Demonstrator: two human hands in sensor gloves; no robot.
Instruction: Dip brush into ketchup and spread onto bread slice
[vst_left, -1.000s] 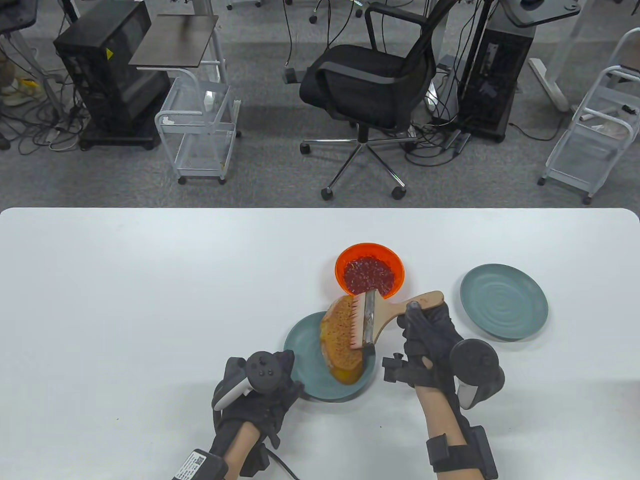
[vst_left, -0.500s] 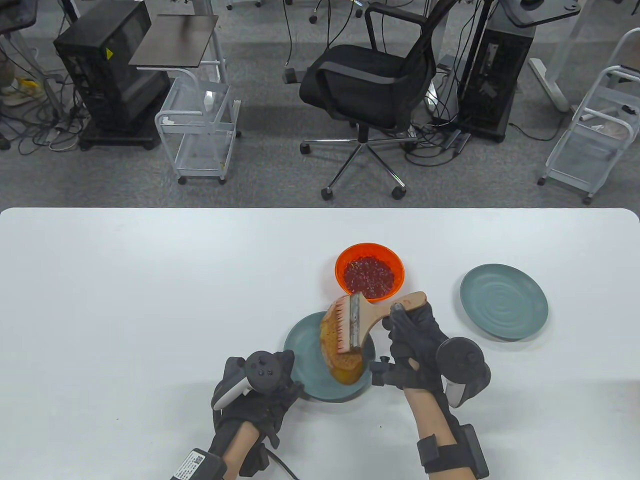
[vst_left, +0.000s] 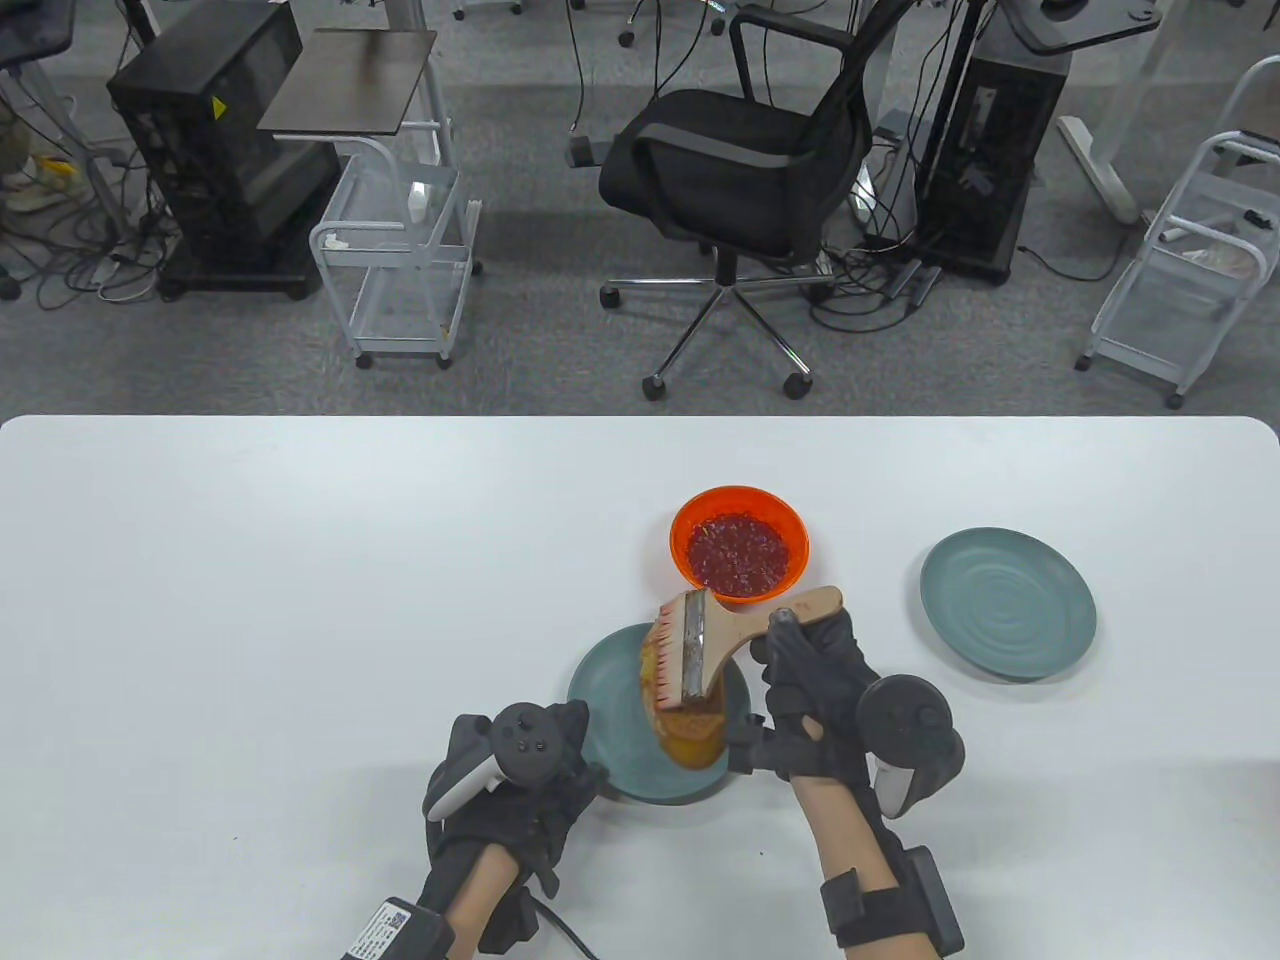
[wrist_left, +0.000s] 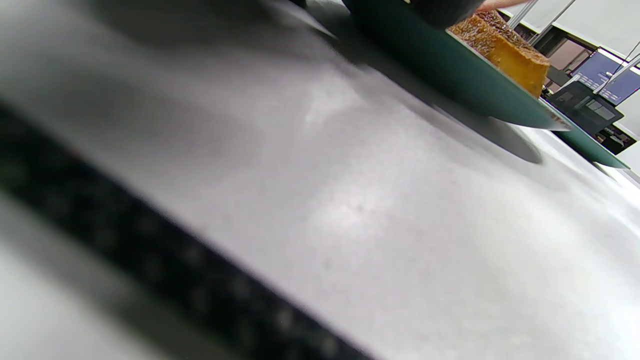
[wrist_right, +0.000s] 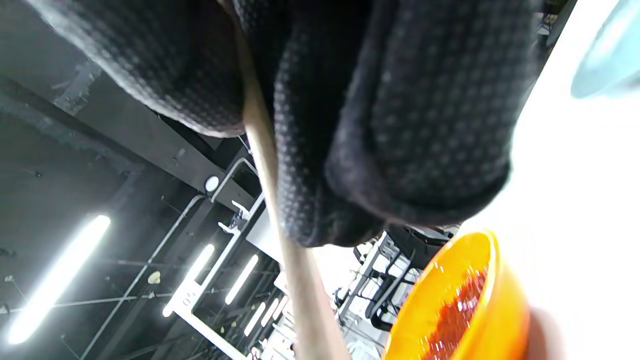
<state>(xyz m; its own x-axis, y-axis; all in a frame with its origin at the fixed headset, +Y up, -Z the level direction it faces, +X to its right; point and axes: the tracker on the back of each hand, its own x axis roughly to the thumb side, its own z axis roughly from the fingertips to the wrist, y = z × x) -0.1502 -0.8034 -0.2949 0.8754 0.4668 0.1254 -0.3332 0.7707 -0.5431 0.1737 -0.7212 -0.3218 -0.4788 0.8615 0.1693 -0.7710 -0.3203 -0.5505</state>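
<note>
A brown bread slice (vst_left: 688, 732) lies on a teal plate (vst_left: 610, 730) near the table's front middle; it also shows in the left wrist view (wrist_left: 505, 47). My right hand (vst_left: 810, 690) grips the wooden handle of a wide flat brush (vst_left: 700, 645), whose red-stained bristles lie across the slice's far part. The brush handle (wrist_right: 280, 200) runs between the gloved fingers (wrist_right: 390, 125) in the right wrist view. An orange bowl of red ketchup (vst_left: 740, 550) stands just behind the plate. My left hand (vst_left: 525, 780) rests at the plate's left rim; I cannot tell whether it holds the rim.
A second, empty teal plate (vst_left: 1008, 603) sits to the right of the bowl. The white table (vst_left: 300, 600) spreads wide to the left. An office chair (vst_left: 740, 170) and carts stand on the floor beyond the far edge.
My right hand has drawn the brush leftward across the bread slice, and the right arm followed. The left hand, plate and bowl have not moved.
</note>
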